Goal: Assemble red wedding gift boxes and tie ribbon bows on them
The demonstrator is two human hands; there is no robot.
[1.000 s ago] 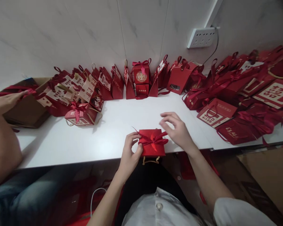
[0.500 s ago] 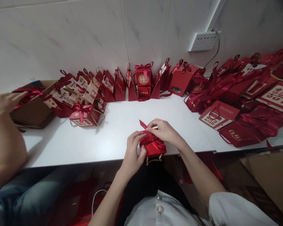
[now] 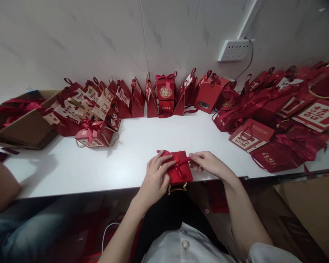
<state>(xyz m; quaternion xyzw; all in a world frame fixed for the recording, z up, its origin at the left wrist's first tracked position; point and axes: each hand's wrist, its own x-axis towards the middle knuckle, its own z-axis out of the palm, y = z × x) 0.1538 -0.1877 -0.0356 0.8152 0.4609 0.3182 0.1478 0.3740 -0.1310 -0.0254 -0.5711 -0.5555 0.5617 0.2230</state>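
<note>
Landmark: two-tier red box [image 3: 166,93], standing nr. tiled wall [image 3: 112,40].

1. Sm. red gift box [image 3: 185,177]: lying in front of landmark, at near edge of white table [image 3: 131,146]; gold cord handle [image 3: 178,189] poking out past near side.
2. Red satin ribbon [image 3: 177,168], tied: crossing top of item 1.
3. L hand [image 3: 155,177], bare: resting on item 1's left part, fingers slightly spread & lying over ribbon; can't tell if thumb is gripping.
4. R hand [image 3: 210,163], bare: thumb & index pinching ribbon's right end, other fingers curling under.
5. Triangular gift bags [image 3: 123,96]: standing left of landmark, some w/ loop handles.
6. Double-happiness box [image 3: 95,135], w/ bow: sitting front-left of landmark.
7. Cardboard carton [image 3: 34,131]: sitting far left of landmark, holding ribbons.
8. Gift box pile [image 3: 271,109], assorted reds: spreading right of landmark.
9. White power strip [image 3: 234,50]: hanging on wall, upper right of landmark.
10. Co-worker's arm [image 3: 1,182], partly out of view: resting front-left of landmark, beyond item 6.
</note>
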